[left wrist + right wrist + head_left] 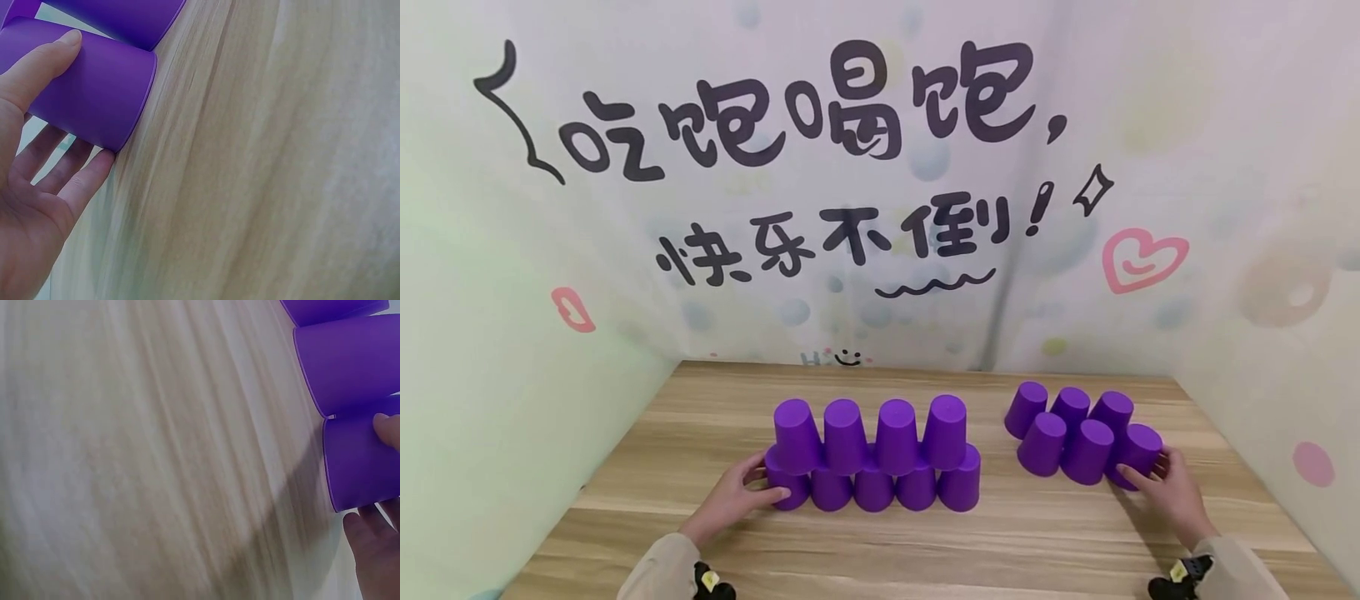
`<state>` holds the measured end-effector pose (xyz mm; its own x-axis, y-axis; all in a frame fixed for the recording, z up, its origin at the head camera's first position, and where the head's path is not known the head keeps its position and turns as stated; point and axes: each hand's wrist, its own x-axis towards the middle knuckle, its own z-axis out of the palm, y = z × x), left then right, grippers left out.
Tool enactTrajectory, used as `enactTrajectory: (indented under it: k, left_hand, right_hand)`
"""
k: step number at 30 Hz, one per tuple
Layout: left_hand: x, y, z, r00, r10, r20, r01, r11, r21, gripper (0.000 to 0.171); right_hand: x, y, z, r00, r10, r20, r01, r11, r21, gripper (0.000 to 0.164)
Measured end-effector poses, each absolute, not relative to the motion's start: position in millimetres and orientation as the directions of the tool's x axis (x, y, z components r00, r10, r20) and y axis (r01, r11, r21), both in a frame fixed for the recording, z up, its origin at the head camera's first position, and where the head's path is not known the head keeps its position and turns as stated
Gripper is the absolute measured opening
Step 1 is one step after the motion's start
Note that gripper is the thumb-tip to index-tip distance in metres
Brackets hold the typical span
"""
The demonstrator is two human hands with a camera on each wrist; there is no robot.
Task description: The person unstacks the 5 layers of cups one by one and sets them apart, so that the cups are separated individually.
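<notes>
In the head view, a two-tier stack of purple cups (pixel 874 490), four over five, stands mouth-down left of centre on the wooden table (pixel 940 554), with a separate six-cup group (pixel 1086 454) in two rows to the right. The left hand (pixel 735 500), half open, holds the stack's lower-left cup (pixel 798 483); the right hand (pixel 1178 493) holds the group's front-right cup (pixel 1138 448) in a similar loose span. The cups look light and stiff, unlikely to break, though the upper tier would probably topple from a knock.

In the left wrist view, the thumb lies along the wall and the fingers stand opposite, the little finger by the rim. Low on the tapering side seems the best hold, since the smooth wall may slip.

In the right wrist view, the thumb touches a plain, satin-purple side with a thin lip; the fingertips are partly hidden, so their pressure is hard to judge.
</notes>
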<state>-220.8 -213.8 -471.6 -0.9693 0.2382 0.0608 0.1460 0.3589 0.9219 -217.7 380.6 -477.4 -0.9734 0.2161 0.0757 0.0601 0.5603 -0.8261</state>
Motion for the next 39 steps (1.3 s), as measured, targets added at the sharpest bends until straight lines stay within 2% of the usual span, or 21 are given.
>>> enactTrajectory:
  k: [4, 9, 16, 22, 29, 33, 39]
  left_hand:
    - [-222, -214, -471, -0.969, 0.239, 0.061, 0.146, 0.357, 0.923, 0.068]
    - [-222, -216, -469, -0.966, 0.250, 0.069, 0.154, 0.340, 0.928, 0.067]
    - [-222, -217, -468, -0.966, 0.250, 0.069, 0.154, 0.340, 0.928, 0.066]
    - [-221, -216, -468, -0.967, 0.244, 0.071, 0.157, 0.351, 0.923, 0.066]
    - [-220, -216, -468, -0.964, 0.253, 0.082, 0.168, 0.342, 0.925, 0.065]
    - [-220, -216, -470, -0.967, 0.240, 0.084, 0.167, 0.353, 0.921, 0.067]
    - [-220, -216, -471, -0.964, 0.252, 0.088, 0.176, 0.348, 0.921, 0.066]
  right_hand:
    - [-222, 391, -469, -0.978, 0.168, 0.121, 0.001, 0.588, -0.809, 0.085]
    - [-224, 384, -419, -0.971, 0.107, 0.215, -0.106, 0.615, -0.782, 0.078]
    - [-235, 350, -348, -0.931, 0.021, 0.365, -0.272, 0.628, -0.729, 0.073]
    - [-243, 298, -316, -0.912, -0.113, 0.394, -0.388, 0.550, -0.740, 0.070]
    - [-245, 237, -317, -0.869, -0.261, 0.420, -0.493, 0.405, -0.770, 0.063]
    - [-248, 206, -333, -0.857, -0.330, 0.396, -0.500, 0.343, -0.796, 0.061]
    - [-247, 177, -362, -0.842, -0.412, 0.349, -0.493, 0.322, -0.808, 0.062]
